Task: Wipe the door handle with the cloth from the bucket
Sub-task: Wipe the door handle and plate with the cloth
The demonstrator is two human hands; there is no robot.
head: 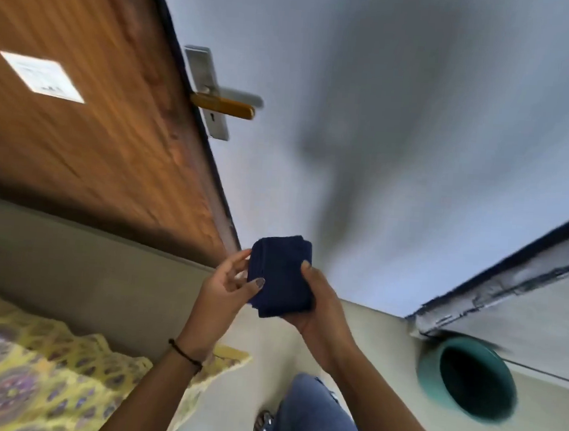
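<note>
A folded dark blue cloth (280, 275) is held in front of me at mid-frame by both hands. My left hand (224, 287) pinches its left edge with thumb and fingers. Under the cloth, my right hand (320, 305) cups it, thumb on its right edge. The door handle (223, 105), a brass-coloured lever on a silver plate, sticks out from the edge of the brown wooden door (97, 128), well above and left of the cloth. The teal bucket (467, 379) stands on the floor at the lower right, its inside dark.
A bed with a yellow and purple patterned cover (29, 376) fills the lower left. A white notice (42, 77) is stuck on the door. The pale blue wall (417, 123) is straight ahead. My leg in jeans (316, 416) shows at the bottom.
</note>
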